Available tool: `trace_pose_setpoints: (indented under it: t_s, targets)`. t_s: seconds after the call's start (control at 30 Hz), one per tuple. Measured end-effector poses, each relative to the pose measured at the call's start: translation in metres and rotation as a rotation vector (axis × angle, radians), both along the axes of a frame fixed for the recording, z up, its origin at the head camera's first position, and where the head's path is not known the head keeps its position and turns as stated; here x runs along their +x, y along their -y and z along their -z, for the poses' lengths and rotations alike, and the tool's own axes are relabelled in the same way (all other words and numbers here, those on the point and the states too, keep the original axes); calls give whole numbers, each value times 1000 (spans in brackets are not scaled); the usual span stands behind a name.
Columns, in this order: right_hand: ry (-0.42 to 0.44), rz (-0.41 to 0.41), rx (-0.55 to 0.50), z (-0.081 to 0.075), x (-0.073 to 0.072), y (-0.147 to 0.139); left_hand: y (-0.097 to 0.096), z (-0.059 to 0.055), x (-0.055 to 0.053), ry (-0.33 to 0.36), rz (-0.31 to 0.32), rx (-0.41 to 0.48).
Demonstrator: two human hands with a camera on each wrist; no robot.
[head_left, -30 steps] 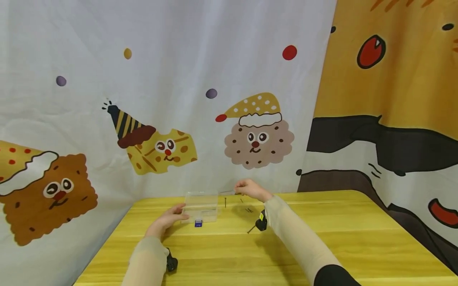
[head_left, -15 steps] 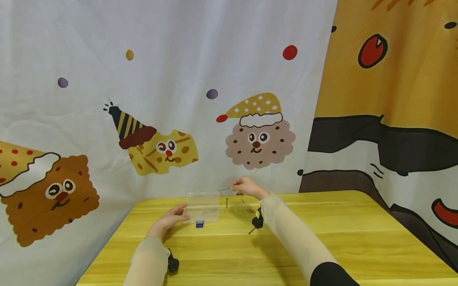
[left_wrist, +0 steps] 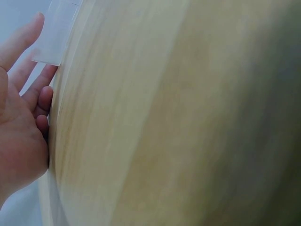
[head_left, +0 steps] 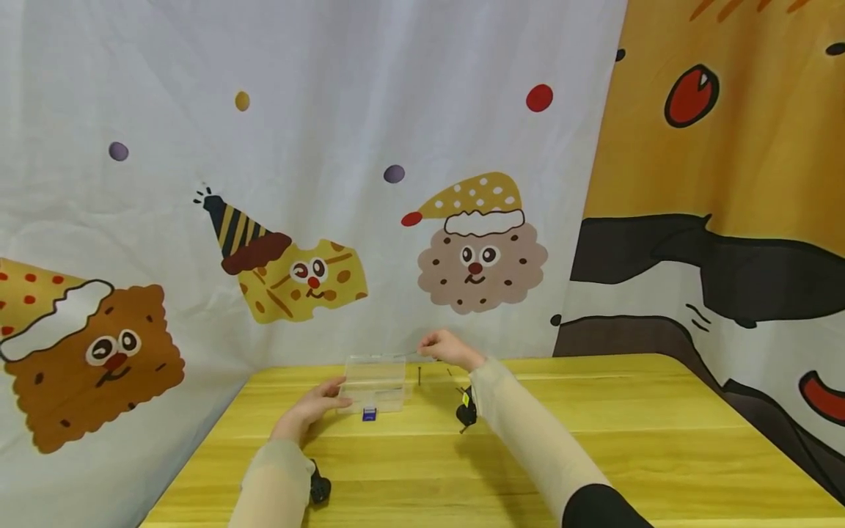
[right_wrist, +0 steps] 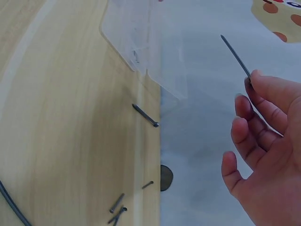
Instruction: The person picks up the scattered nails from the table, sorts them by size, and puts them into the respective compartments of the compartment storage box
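In the head view a clear plastic box [head_left: 375, 372] stands with its lid raised at the far side of the table, a blue label or clasp [head_left: 369, 414] at its front. My left hand [head_left: 313, 407] rests at the box's left side, fingers extended; in the left wrist view the fingertips [left_wrist: 50, 71] meet the box corner [left_wrist: 54, 42]. My right hand [head_left: 452, 348] is raised to the right of the box. Between its thumb and index finger it pinches a long dark nail [right_wrist: 235, 55], point outward. Another nail [right_wrist: 145, 115] lies on the table beside the box.
Several smaller nails [right_wrist: 116, 202] lie on the wooden table [head_left: 594, 440] right of the box. A dark wrist camera [head_left: 466, 411] hangs under the right forearm, another [head_left: 320, 488] by the left. Behind the table hangs a printed curtain [head_left: 317, 147].
My right hand has moved left toward the box with the nail, rising slightly and then dipping. The left hand stays at the box's side.
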State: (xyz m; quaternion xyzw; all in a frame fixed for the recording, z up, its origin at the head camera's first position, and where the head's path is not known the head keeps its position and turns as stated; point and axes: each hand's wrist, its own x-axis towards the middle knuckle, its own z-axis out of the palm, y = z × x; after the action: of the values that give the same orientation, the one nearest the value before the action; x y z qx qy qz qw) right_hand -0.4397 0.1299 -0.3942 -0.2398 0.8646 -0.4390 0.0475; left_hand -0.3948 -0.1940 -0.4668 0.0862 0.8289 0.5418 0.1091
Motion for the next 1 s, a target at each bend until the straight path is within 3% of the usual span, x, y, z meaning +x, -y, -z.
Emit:
trace_pose_setpoints:
  t_s: [0.5,0.73,1.0]
  targets:
    - [-15,-24,33,15,1,14,0,6,-4,-15,-30,-14]
    - [-26,-35,46,25,-2,21,1,6,-4,-7,-25,21]
    - [-29,-131,15,36,-5,26,0,3,-2,-5,-23,17]
